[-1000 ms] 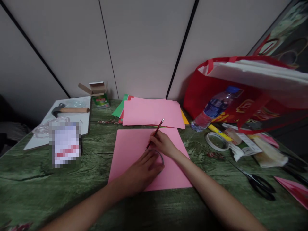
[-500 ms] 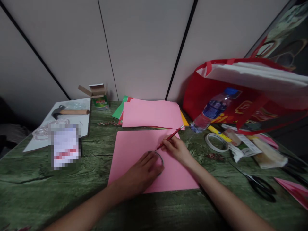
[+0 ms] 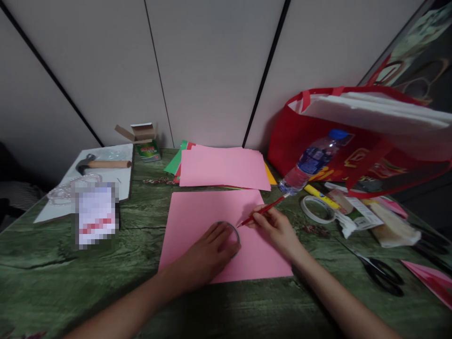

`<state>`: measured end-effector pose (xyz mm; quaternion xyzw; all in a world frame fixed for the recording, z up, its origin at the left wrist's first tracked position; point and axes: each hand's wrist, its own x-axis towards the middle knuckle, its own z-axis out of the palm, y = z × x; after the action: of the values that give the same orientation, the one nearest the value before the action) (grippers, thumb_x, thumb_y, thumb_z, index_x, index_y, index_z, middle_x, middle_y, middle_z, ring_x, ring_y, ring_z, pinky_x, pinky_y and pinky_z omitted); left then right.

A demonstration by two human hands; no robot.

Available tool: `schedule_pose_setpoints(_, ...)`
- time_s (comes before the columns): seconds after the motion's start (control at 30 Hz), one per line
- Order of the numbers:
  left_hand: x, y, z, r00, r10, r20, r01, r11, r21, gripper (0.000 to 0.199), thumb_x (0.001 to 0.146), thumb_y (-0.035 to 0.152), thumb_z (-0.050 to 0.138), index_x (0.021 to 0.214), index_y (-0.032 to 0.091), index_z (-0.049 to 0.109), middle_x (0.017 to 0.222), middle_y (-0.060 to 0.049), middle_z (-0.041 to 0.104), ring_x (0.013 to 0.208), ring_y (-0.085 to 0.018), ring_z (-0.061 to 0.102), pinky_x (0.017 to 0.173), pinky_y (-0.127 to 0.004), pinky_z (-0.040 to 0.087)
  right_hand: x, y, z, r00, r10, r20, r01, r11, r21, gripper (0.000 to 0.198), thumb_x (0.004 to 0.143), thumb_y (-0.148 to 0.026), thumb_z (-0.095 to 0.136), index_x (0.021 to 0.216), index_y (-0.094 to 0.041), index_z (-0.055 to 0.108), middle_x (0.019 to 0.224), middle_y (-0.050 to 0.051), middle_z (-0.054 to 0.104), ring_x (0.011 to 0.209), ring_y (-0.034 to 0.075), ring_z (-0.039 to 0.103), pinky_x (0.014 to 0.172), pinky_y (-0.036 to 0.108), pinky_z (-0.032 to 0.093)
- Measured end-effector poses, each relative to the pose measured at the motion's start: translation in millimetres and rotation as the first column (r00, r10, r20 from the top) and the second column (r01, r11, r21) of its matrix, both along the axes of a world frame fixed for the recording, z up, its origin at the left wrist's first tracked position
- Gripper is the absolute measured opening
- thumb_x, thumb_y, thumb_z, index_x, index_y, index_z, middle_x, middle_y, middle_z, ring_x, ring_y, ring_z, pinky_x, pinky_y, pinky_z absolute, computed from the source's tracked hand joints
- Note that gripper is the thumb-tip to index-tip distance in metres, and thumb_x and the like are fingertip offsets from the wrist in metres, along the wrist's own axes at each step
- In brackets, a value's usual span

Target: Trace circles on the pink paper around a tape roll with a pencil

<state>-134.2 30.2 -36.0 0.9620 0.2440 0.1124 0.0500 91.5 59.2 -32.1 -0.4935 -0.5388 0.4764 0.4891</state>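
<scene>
A sheet of pink paper (image 3: 190, 209) lies flat in front of me. On it rests a thin, dark-edged ring (image 3: 238, 238), partly hidden under my left hand (image 3: 213, 249). The fingers of that hand curl over the ring and hold it down against the paper. My right hand (image 3: 277, 228) grips a red pencil (image 3: 268, 206) between thumb and fingers. The pencil slants up to the right, its tip at the ring's upper right edge.
Behind the sheet lies a stack of coloured paper (image 3: 222, 167). To the right are a water bottle (image 3: 312, 162), a red bag (image 3: 293, 136), a tape roll (image 3: 318, 210) and scissors (image 3: 379, 273). Leftward, a hammer (image 3: 106, 164) lies on a white board near a small box (image 3: 147, 149).
My right hand and the pencil have moved right and slightly down; the tip has travelled from the ring's top to its upper right. My left hand and the ring stay put.
</scene>
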Motion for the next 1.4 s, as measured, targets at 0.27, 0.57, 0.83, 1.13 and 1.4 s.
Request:
schedule_pose_setpoints(0.27, -1.3, 0.1, -0.1, 0.999, 0.001, 0.043, -0.001, 1.000, 0.001, 0.039, 0.088, 0.013, 0.045, 0.126, 0.015, 0.041, 0.132, -0.020, 0.045, 0.131, -0.033, 0.034, 0.105, -0.051, 0.035, -4.3, -2.4, -1.0, 1.000, -0.012, -0.021, 0.012, 1.000, 0.008, 0.033, 0.072, -0.048, 0.069, 0.083, -0.020, 0.055, 0.075, 0.002, 0.063, 0.069, 0.018, 0.068, 0.066, 0.032, 0.059)
schedule_pose_setpoints(0.57, -0.7, 1.0, 0.1, 0.997, -0.013, 0.081, 0.012, 1.000, 0.006, 0.036, 0.089, 0.013, 0.042, 0.125, 0.015, 0.043, 0.130, -0.019, 0.047, 0.130, -0.031, 0.035, 0.106, -0.051, 0.035, -0.9, -17.4, -4.9, 0.999, -0.009, 0.031, 0.008, 0.999, 0.034, 0.031, 0.075, -0.048, 0.065, 0.082, -0.019, 0.057, 0.078, 0.003, 0.063, 0.068, 0.017, 0.067, 0.067, 0.031, 0.058)
schedule_pose_setpoints(0.83, 0.0, 1.1, 4.1, 0.998, -0.014, 0.057, 0.016, 0.999, -0.034, 0.034, 0.090, 0.014, 0.043, 0.124, 0.015, 0.044, 0.130, -0.018, 0.046, 0.130, -0.031, 0.035, 0.107, -0.052, 0.033, -0.8, -45.2, -12.5, 0.994, -0.075, 0.084, 0.072, 0.997, 0.038, 0.029, 0.081, -0.048, 0.061, 0.085, -0.020, 0.057, 0.081, 0.005, 0.061, 0.075, 0.019, 0.065, 0.071, 0.032, 0.055)
schedule_pose_setpoints(1.13, 0.5, 6.2, 26.9, 0.992, -0.044, 0.116, 0.061, 0.987, -0.148, 0.026, 0.095, 0.018, 0.035, 0.115, 0.017, 0.051, 0.116, -0.013, 0.052, 0.119, -0.024, 0.041, 0.103, -0.042, 0.036, -4.4, -73.7, -12.1, 0.973, -0.141, 0.182, 0.120, 0.985, 0.124, 0.025, 0.084, -0.044, 0.057, 0.082, -0.019, 0.061, 0.079, 0.006, 0.062, 0.073, 0.018, 0.061, 0.063, 0.027, 0.051)
schedule_pose_setpoints(1.4, 6.5, 14.1, 47.8, 0.988, 0.040, 0.149, 0.038, 0.874, -0.485, 0.029, 0.098, 0.023, 0.024, 0.086, 0.017, 0.051, 0.089, -0.004, 0.052, 0.085, -0.016, 0.047, 0.079, -0.029, 0.041, -13.9, -91.3, -8.5, 0.950, -0.120, 0.290, 0.064, 0.979, 0.195, 0.020, 0.088, -0.034, 0.053, 0.079, -0.019, 0.062, 0.074, 0.005, 0.062, 0.069, 0.018, 0.059, 0.060, 0.026, 0.048)
